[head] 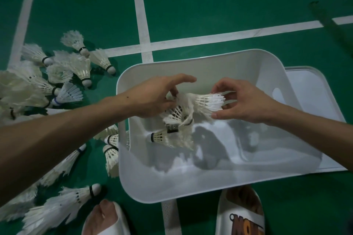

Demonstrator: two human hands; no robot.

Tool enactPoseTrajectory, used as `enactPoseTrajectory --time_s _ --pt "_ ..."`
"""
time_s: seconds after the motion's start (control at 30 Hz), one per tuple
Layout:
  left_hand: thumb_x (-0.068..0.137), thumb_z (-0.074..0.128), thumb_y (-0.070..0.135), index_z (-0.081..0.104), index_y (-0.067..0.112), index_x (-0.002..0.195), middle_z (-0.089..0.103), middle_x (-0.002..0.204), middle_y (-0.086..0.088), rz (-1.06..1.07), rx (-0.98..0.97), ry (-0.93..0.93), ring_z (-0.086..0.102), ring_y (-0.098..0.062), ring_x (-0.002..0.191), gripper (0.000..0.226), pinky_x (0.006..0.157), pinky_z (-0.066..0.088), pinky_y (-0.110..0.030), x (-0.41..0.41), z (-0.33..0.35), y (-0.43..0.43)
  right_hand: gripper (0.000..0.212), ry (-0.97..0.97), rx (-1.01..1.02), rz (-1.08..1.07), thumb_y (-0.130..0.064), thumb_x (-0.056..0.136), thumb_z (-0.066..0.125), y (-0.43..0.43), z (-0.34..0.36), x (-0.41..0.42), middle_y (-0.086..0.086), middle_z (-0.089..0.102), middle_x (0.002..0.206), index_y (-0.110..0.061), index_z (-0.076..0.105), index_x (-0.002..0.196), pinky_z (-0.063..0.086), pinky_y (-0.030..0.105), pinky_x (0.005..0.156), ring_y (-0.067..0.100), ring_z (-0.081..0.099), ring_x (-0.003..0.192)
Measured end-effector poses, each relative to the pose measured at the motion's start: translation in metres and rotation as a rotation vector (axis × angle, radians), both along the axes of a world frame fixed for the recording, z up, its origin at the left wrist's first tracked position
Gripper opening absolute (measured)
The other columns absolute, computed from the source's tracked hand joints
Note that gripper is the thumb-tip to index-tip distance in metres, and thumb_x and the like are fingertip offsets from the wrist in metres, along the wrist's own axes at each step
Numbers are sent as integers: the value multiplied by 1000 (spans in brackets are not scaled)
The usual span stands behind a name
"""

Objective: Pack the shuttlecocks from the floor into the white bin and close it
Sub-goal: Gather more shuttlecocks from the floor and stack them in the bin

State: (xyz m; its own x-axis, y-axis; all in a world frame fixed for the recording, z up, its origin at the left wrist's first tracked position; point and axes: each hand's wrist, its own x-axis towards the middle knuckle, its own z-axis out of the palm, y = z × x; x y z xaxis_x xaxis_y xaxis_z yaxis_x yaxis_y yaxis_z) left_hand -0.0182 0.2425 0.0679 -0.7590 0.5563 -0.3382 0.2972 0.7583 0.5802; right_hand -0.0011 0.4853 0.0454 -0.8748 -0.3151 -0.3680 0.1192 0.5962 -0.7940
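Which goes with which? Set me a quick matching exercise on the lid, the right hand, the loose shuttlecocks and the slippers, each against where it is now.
Things
1. lid
2. right hand
3. loose shuttlecocks
4. slippers

Places
A. on the floor to the left of the bin
B. over the bin, pinching a shuttlecock
C. flat on the floor to the right of the bin
D. nearest the camera, in front of the bin

Pairs: 1-C, 2-B, 3-A, 4-D
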Motion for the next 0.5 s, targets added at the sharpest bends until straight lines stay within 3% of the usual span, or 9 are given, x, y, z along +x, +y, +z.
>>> enactPoseTrajectory --time_s 0.1,0.2,0.4,0.5 --pt "92 59 14 50 28 132 63 114 -3 66 -103 39 54 -9 78 43 74 41 -23 -2 -4 -2 46 -8 283 97 -21 62 88 10 1 -3 -4 65 101 -24 59 99 57 38 81 9 66 84" --pt "93 57 12 61 16 121 66 112 -5 87 -126 54 51 -9 75 28 70 37 -21 -2 -3 -3 49 -63 431 188 -26 62 87 12 1 4 -4 64 104 -26 59 102 55 38 84 12 65 89" --pt "92 58 10 67 13 108 62 91 3 84 -103 102 42 9 63 18 54 28 -6 -4 -6 -5 60 -55 512 302 -32 64 86 -6 -18 21 -1 63 111 -20 57 114 53 37 86 16 61 97" --pt "92 58 10 68 13 103 64 91 3 76 -113 110 52 -5 68 15 57 34 -16 -4 -6 -5 60 -65 454 278 -32 63 88 -20 -28 24 -1 61 109 -19 56 113 54 38 84 16 61 95"
